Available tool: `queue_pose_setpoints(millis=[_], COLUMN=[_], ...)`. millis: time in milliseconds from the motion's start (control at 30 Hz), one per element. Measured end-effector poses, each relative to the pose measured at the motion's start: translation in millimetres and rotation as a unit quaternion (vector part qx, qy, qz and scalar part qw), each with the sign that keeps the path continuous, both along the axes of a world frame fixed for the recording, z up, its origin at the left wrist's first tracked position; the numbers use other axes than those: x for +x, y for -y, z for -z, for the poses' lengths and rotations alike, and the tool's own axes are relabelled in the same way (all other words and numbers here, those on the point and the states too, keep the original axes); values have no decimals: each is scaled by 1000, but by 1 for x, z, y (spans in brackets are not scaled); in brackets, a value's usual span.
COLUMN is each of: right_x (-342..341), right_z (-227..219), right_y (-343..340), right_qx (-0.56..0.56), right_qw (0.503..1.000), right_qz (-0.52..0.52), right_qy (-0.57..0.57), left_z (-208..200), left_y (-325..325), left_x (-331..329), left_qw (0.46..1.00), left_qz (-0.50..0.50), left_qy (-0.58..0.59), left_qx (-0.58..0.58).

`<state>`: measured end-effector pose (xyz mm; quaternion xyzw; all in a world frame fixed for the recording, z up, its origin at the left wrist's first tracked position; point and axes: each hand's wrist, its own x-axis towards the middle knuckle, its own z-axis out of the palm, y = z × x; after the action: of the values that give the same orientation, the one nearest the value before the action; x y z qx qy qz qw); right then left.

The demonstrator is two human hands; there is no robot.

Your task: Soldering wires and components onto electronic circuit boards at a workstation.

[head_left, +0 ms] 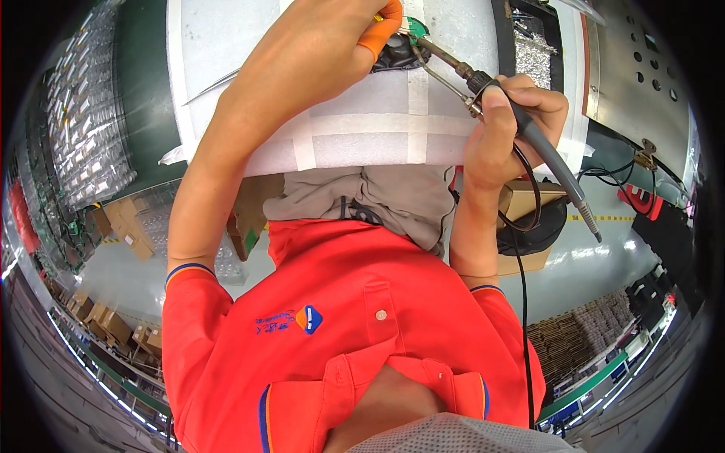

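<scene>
Soldering seems in hand: the right hand (pixel 491 143) grips the soldering iron (pixel 541 140), tip at the green board (pixel 416 27) beside the left fingers (pixel 384 33), whose grip I cannot tell, and next calls for steadiness.

Soldering iron (pixel 544 146): matt grey plastic grip, dull browned metal shaft
Feed tube (pixel 444 82): smooth metal with a soft shine
Circuit board (pixel 416 28): green, slightly glossy
Black part (pixel 394 57): glossy, plastic-looking
Finger covers (pixel 381 35): orange, matt, rubbery
Pad (pixel 355 150): white foam, finely rough
Tape (pixel 303 141): matt, papery
Perforated box (pixel 621 90): satin bare metal
Trays (pixel 84 128): clear, shiny plastic
Shirt (pixel 362 264): matt red knit cloth
Floor (pixel 593 253): smooth, glossy
</scene>
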<state>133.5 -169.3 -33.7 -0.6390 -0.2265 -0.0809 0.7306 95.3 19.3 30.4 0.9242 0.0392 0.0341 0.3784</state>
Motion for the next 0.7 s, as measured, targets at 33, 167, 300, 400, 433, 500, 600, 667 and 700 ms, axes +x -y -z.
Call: queue_pose_setpoints(millis=[33,167,300,400,433,500,600,667,700], right_x=[2,-1,-3,-3,-3,-3,-3,-3,-3], right_z=[3,-1,-2,-3,-2,-2,-2,-2,-2], right_y=[2,0,0,-1,0,0,-1,1,0], right_qx=[7,8,34,20,22,24,17,10,9], right_qw=[1000,1000,999,999,999,999,999,1000,1000], right_qz=[-12,-4,36,43,45,46,33,18,18], right_qy=[5,-12,-8,-14,-13,-12,-7,-12,-11], left_z=[0,0,2,2,2,-1,-1,1,0], left_y=[0,0,-1,-2,-2,-3,-5,-5,-5], left_x=[0,0,0,0,1,2,1,2,2], left_qw=[1000,1000,1000,1000,1000,1000,999,999,999], left_qz=[0,-2,6,5,5,9,19,30,36], left_qy=[-1,-6,-5,-9,-9,-21,-15,3,6], left_qx=[6,2,3,1,3,-12,-25,-25,-20])
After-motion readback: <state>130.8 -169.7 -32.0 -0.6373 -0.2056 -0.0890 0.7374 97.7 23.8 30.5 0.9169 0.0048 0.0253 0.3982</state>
